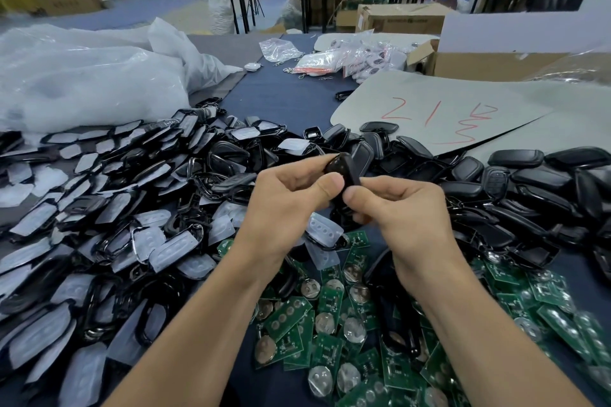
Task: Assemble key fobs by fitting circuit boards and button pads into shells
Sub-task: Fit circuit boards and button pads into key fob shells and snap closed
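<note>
Above heaped circuit boards [330,334] and button pads [165,248], left hand [287,205] and right hand [393,208] both pinch one black key fob shell [342,170] between them; squeezing evenly along its edges, I judge, would close it cleanly.

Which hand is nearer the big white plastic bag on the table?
Left. The left hand is right of and below the plastic bag, across the shell pile; the right hand lies farther right. Both grip one black fob.
</note>
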